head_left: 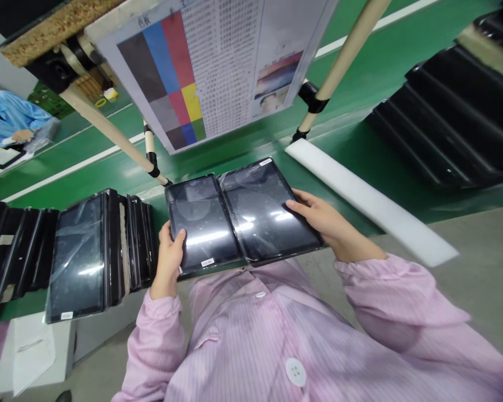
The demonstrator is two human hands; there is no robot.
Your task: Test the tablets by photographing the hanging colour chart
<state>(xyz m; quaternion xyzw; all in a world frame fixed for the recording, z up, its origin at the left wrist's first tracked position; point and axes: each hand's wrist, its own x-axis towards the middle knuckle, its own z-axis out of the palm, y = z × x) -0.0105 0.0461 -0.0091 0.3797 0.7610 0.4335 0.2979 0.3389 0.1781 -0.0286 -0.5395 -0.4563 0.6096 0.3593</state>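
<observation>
Two black flat screen panels in clear film lie side by side in front of me, their edges meeting. My left hand (170, 254) grips the outer edge of the left screen panel (203, 218), thumb on the glass and fingers round the side. The right screen panel (268, 215) is held at its outer edge by my right hand (316, 218), thumb on top and the other fingers partly hidden behind. Each panel bears a small white label, one at the lower edge and one at the top corner. Light reflections streak across both.
Stacked film-covered panels (79, 251) stand left, beside black trays (20, 251). More black trays (452, 117) lean at the right. A long white foam strip (369, 201) crosses the green bench's edge. A printed board (218, 72) hangs on poles ahead. A person in blue (17, 120) sits far left.
</observation>
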